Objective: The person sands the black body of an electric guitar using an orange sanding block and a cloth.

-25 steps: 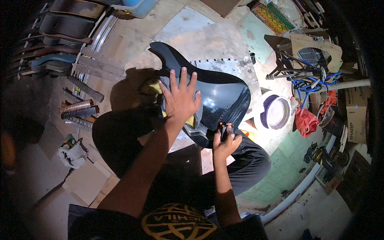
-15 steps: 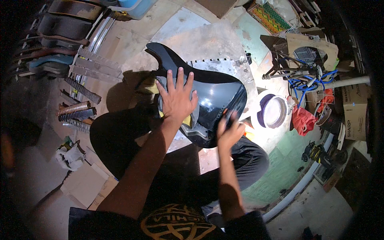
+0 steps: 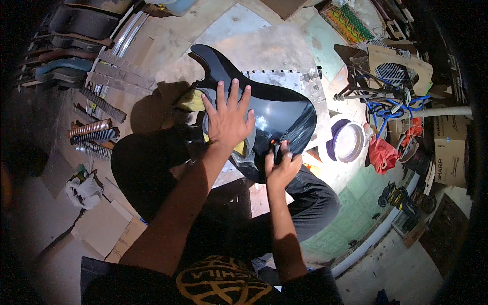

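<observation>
A glossy black curved panel (image 3: 269,113), with a horn-like tip at its far left, rests across my lap. My left hand (image 3: 227,122) lies flat on its near left part, fingers spread. Grey and yellow material (image 3: 246,152) shows beside that palm, next to the panel's near edge. My right hand (image 3: 282,170) is closed around a small dark object with a bit of orange (image 3: 276,146), held against the panel's near right part. My fingers hide most of this object. Pale, dull streaks mark the panel's right end.
A round tub with a purple rim (image 3: 348,141) stands right of the panel. Beyond it lie a red cloth (image 3: 384,155), tangled blue cord (image 3: 394,109) and cardboard boxes (image 3: 450,152). Several coil springs (image 3: 94,134) lie at left, below stacked dark curved pieces (image 3: 66,66).
My right hand has slid left and slightly nearer across the panel, with the small object in it. My left hand remains spread on the panel.
</observation>
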`<state>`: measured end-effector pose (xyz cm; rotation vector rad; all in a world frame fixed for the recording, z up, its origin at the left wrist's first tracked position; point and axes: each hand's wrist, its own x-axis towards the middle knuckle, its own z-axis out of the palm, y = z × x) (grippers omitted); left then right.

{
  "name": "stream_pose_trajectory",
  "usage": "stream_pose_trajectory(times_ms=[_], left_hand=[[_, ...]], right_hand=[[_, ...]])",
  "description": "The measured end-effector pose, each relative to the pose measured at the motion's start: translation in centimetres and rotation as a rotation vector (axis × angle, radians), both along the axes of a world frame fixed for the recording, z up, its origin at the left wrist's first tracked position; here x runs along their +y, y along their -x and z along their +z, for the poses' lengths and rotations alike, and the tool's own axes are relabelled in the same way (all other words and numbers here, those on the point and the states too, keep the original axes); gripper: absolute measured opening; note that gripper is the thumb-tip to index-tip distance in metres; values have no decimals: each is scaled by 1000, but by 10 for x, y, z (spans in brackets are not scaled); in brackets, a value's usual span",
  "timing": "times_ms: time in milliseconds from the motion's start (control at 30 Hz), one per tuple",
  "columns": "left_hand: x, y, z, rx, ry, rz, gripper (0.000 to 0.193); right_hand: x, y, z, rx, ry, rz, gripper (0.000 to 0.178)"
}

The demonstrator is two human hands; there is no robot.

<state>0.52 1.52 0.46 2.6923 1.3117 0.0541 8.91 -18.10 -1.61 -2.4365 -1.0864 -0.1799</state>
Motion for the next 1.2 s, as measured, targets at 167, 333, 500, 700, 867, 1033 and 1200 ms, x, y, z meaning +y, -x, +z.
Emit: stream_pose_trajectory(times_ms=[167, 333, 500, 700, 867, 1033, 1200], left_hand=[[-1, -5, -2, -32, -22, -16, 63], [2, -1, -2, -19, 18, 4, 65], [-3, -9, -1, -95, 24, -15, 65], [6, -1, -2, -70, 32, 18, 65], [-2, -8, 1, -62, 33, -8, 64], [0, -3, -3, -47, 51, 3, 64], [0, -7, 3, -66, 76, 0, 66]], right_hand=[[88, -109, 15, -72, 67, -285, 39], [28, 6, -10, -51, -19, -31, 31], [51, -103, -13, -76, 47, -240, 46], [38, 21, 15, 2, 126, -75, 35], [56, -109, -4, -2, -29, -277, 37], [32, -36, -19, -171, -51, -75, 38], [43, -74, -14, -91, -68, -154, 41]])
